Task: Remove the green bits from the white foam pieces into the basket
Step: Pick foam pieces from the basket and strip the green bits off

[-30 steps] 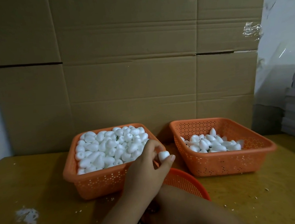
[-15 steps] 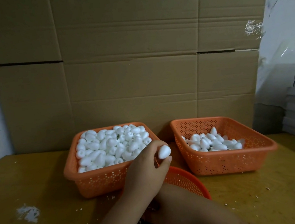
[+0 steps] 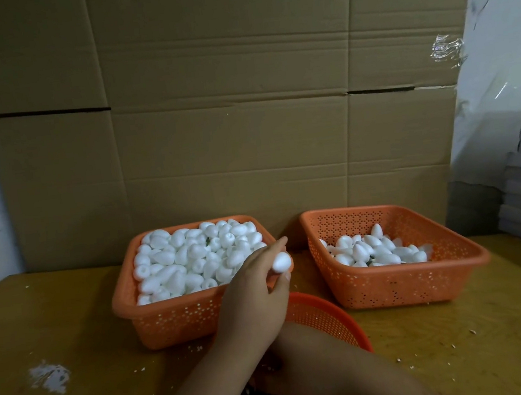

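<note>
Clearly the foam egg [image 3: 281, 261] is pinched in the fingertips of the left hand [image 3: 254, 299], lifted above the near corner of the full basket [image 3: 175, 319], probably so its green bit can be pulled off over the round basket [image 3: 326, 320] below. The right hand [image 3: 294, 373] reaches into that basket, its grip hidden. Finished eggs likely go in the right basket [image 3: 404, 284].
</note>
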Available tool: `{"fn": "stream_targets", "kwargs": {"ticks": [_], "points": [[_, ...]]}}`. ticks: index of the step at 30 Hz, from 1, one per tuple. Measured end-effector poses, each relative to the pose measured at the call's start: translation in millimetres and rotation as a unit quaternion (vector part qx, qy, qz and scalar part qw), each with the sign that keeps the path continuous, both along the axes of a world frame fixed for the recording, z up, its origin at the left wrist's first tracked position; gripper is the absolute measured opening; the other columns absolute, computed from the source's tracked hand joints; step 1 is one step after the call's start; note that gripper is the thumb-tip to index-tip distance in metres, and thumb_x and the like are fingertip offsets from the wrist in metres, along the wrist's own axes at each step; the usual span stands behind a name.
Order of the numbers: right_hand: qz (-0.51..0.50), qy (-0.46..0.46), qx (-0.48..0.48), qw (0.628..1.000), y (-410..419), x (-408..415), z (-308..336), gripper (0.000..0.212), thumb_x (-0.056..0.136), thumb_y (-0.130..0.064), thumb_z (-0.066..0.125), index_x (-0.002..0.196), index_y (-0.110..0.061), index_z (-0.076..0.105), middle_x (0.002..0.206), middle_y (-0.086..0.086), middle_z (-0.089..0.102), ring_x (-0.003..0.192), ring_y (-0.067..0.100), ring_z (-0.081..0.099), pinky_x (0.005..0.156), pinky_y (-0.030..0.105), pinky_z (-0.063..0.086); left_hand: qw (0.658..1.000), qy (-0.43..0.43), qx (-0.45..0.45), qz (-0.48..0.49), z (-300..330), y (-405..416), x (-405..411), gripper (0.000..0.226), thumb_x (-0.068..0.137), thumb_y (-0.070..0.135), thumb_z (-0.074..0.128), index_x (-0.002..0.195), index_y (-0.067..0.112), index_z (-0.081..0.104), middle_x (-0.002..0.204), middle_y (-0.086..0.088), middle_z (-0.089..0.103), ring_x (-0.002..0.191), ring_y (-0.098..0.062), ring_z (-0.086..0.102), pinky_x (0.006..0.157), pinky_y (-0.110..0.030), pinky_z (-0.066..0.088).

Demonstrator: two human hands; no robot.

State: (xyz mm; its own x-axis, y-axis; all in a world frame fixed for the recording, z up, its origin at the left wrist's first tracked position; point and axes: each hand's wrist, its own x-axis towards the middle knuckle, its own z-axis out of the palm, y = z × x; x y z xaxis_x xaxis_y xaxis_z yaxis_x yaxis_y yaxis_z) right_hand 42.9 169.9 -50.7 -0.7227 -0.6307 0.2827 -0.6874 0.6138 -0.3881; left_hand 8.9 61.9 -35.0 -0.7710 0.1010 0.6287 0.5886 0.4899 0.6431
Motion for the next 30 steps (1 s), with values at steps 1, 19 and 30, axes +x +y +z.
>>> {"fn": "stream_targets", "kwargs": {"ticks": [1, 19, 30], "points": [[0.000, 0.004, 0.003, 1.000, -0.5, 0.0, 0.1, 0.039, 0.093, -0.021, 0.058, 0.132, -0.015, 0.058, 0.129, 0.007, 0.062, 0.115, 0.020, 0.057, 0.096, 0.034, 0.045, 1.000, -0.003, 0.002, -0.008, 0.6, -0.2, 0.4, 0.050, 0.091, 0.008, 0.063, 0.131, 0.038, 0.058, 0.112, 0.032, 0.053, 0.103, 0.026, 0.046, 0.086, 0.002, 0.036], [-0.009, 0.012, 0.014, 1.000, -0.4, 2.4, 2.3, 0.043, 0.095, -0.023, 0.055, 0.138, -0.017, 0.052, 0.135, 0.008, 0.058, 0.120, 0.019, 0.053, 0.099, 0.029, 0.042, 0.999, -0.028, -0.018, -0.024, -1.4, 1.3, 3.0, 0.038, 0.090, 0.046, 0.058, 0.127, 0.048, 0.048, 0.097, 0.026, 0.061, 0.085, 0.010, 0.058, 0.074, -0.010, 0.043], [-0.009, 0.008, 0.015, 1.000, -0.8, 1.9, 3.3, 0.043, 0.095, -0.022, 0.055, 0.137, -0.016, 0.052, 0.134, 0.008, 0.058, 0.121, 0.019, 0.053, 0.099, 0.033, 0.043, 0.999, -0.021, -0.036, -0.024, 1.7, 1.4, 5.3, 0.005, 0.094, 0.036, 0.057, 0.093, 0.041, 0.059, 0.081, 0.023, 0.064, 0.075, 0.003, 0.062, 0.066, -0.019, 0.049]]}}
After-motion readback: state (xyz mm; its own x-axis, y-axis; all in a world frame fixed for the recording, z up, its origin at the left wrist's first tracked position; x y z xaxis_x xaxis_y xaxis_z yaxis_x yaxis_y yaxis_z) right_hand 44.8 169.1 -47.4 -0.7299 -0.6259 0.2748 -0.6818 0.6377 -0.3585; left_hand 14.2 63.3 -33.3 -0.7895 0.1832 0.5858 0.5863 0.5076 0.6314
